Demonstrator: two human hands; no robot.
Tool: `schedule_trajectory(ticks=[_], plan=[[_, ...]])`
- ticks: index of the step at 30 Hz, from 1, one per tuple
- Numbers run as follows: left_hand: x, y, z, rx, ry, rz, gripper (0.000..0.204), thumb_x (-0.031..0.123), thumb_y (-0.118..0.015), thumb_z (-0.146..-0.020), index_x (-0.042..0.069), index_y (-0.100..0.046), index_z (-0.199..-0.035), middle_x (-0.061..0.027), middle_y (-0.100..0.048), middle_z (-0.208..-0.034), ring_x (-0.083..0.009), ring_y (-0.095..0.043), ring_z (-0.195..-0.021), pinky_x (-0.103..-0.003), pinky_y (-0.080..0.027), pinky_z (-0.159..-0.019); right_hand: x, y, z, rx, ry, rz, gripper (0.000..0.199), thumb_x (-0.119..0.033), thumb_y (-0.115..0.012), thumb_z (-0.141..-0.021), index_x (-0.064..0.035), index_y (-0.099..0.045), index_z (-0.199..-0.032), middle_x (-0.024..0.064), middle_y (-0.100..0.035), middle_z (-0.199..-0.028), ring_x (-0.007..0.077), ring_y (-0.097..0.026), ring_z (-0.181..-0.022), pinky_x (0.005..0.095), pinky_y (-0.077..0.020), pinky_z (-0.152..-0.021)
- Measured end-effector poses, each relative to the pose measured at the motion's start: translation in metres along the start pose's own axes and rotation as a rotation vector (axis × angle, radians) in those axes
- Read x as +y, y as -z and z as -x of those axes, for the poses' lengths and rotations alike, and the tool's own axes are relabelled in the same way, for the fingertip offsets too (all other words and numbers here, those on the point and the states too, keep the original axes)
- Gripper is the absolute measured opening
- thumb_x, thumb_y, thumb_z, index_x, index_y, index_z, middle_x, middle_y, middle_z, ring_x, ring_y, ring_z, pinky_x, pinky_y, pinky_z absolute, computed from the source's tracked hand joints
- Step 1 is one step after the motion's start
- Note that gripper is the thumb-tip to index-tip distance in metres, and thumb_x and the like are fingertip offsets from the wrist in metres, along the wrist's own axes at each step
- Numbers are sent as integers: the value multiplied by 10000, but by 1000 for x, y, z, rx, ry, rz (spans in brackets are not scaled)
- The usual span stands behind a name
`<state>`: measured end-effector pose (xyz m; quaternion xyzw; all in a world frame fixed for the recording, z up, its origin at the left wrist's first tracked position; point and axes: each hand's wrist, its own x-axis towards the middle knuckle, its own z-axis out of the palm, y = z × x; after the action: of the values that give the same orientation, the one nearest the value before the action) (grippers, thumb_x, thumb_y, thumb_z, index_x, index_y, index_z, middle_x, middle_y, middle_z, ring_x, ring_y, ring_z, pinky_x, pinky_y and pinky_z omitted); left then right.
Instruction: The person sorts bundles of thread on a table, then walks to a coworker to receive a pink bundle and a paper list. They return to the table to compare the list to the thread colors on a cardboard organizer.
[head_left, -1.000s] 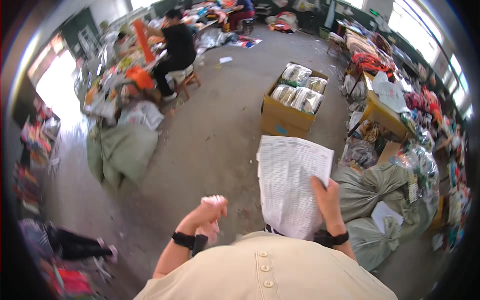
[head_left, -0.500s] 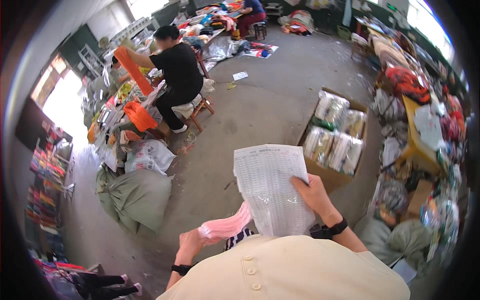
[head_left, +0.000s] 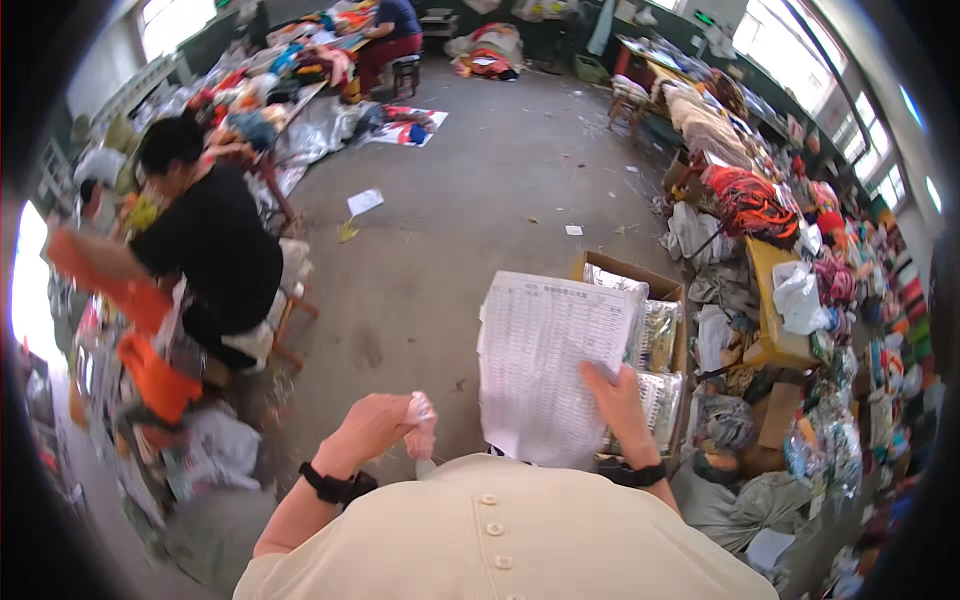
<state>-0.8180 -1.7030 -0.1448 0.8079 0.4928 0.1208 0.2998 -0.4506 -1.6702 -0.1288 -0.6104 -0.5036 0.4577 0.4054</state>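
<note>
My left hand (head_left: 376, 428) is closed around a small bundle of pink yarn (head_left: 422, 438), with part of the strand bundle hanging below the fist. In my right hand (head_left: 617, 408) is a printed paper sheet (head_left: 545, 360), held upright in front of my chest by its right side, the thumb lying over the front. The sheet carries a table of small lines. Just behind the sheet stands a cardboard box (head_left: 681, 335) with clear-wrapped packs (head_left: 655, 398), partly hidden by the paper and my hand.
At left a seated person in black (head_left: 215, 240) holds up an orange knitted piece (head_left: 110, 275) beside a heaped worktable. Sacks (head_left: 745, 515) and a yellow table (head_left: 775, 315) line the right side. A white paper (head_left: 365, 202) lies on the floor. Farther back sits another person (head_left: 390, 30).
The view has turned right, so the seated person and box appear farther left. My left hand has risen, and the pink yarn now hangs down instead of stretching toward the paper.
</note>
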Motion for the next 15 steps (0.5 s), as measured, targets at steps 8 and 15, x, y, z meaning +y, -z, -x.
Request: schedule_trajectory(ticks=[8, 15], plan=[[-51, 108, -278, 203, -145, 25, 258, 234, -584, -896, 93, -551, -1110, -161, -637, -823, -400, -616, -736, -446, -507, -612, 29, 6, -225, 249, -22, -333, 309, -150, -666, -887, 45, -629, -1123, 50, -686, -1009, 106, -606, -873, 260, -491, -773], [-131, 196, -453, 144, 74, -195, 219, 232, -597, -864, 53, -574, -988, -212, -640, -856, -446, -603, -831, -497, -484, -675, -78, 12, -469, 193, 372, 343, 204, -97, -612, -849, -83, -627, -1052, 158, -645, -926, 341, -628, -856, 377, -508, -725]])
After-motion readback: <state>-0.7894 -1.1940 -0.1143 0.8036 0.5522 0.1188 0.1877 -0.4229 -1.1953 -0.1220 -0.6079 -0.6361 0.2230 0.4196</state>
